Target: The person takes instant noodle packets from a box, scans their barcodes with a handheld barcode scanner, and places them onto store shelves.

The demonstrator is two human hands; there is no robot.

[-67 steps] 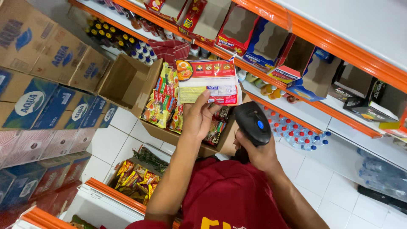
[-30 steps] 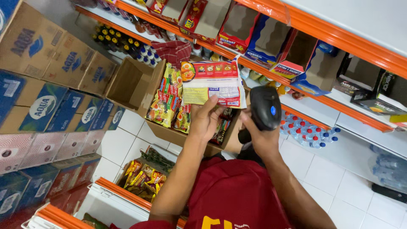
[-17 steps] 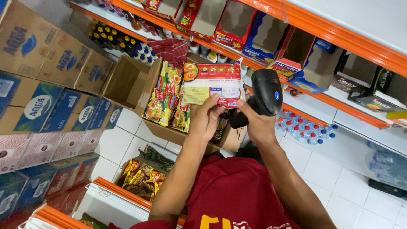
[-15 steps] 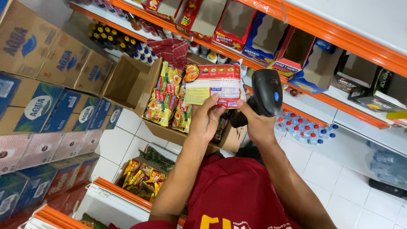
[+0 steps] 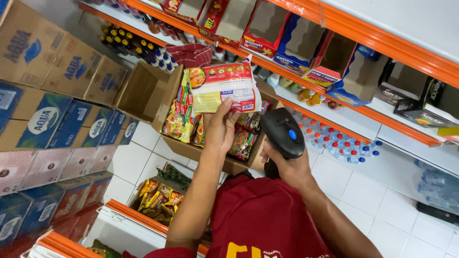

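Observation:
My left hand (image 5: 220,128) holds up a flat white and red noodle packet (image 5: 224,87), its back facing me, above an open cardboard box (image 5: 143,91) filled with several colourful noodle packets (image 5: 180,119). My right hand (image 5: 287,167) grips a black handheld barcode scanner (image 5: 283,132) with a blue button, its head aimed toward the packet from the right. The scanner sits a short way apart from the packet. My red shirt (image 5: 267,220) fills the lower middle.
Orange-edged shelves (image 5: 382,36) with open display cartons run across the top right. Stacked cardboard and blue boxes (image 5: 52,105) stand at the left. Small bottles (image 5: 349,148) line a lower shelf. More noodle packets (image 5: 158,198) lie on a shelf below. White tile floor (image 5: 382,191).
The scanner in my right hand rose toward the packet, then dropped slightly lower and turned. My left hand kept the packet up, shifting it a little.

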